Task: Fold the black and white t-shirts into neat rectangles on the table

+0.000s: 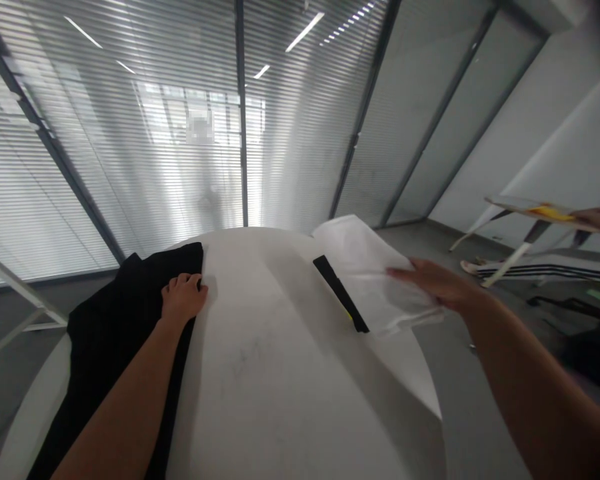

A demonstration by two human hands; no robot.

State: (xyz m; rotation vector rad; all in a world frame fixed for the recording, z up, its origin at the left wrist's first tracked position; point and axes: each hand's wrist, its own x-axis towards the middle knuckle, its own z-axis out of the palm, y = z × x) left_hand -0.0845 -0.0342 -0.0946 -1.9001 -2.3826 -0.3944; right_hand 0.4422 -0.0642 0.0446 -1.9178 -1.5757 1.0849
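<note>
A black cloth garment lies along the left side of the white table, its folded edge running towards me. My left hand rests on that garment near its far right corner, fingers apart and slightly bent. At the right, my right hand grips a thin white folded sheet, pinched at its right side with the fingers partly behind it. Whether the sheet is paper, plastic or cloth I cannot tell. Beside its left edge is a narrow black strip with a bit of yellow showing along it.
The white table has a rounded edge. Behind it stands a glass wall with blinds. To the right, another person's hand is near a yellow item on a second table; a striped trouser leg shows below.
</note>
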